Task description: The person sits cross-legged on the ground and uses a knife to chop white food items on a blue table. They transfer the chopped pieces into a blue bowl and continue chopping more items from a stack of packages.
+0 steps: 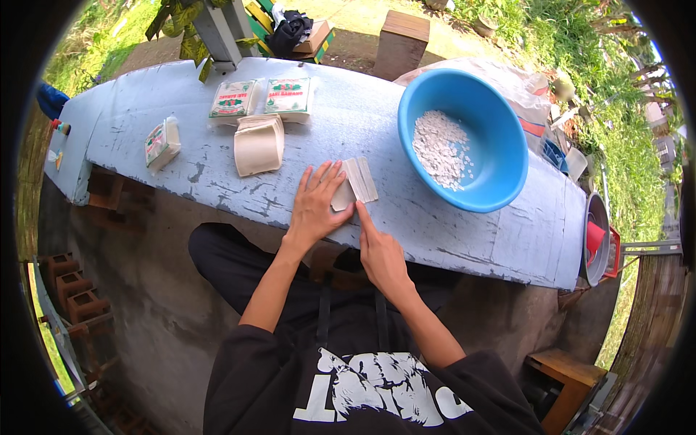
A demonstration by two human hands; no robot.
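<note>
My left hand (317,204) lies with fingers spread over a small stack of pale, thin square sheets (341,197) near the table's front edge. To its right, cut strips (362,179) of the same material lie side by side against the stack. My right hand (382,255) points its index finger at the strips' lower end, its other fingers curled under; whether it holds a blade is hidden. A taller pile of curved pale sheets (258,148) stands farther left. Small white cut squares (439,148) lie in a blue plastic basin (497,163) at the right.
Two printed plastic packs (232,100) lie behind the sheet pile, and another pack (162,144) sits left. The worn blue-painted table (206,185) has a metal post (216,35) at its far edge. A metal basin (594,255) with a red item stands beyond the right end.
</note>
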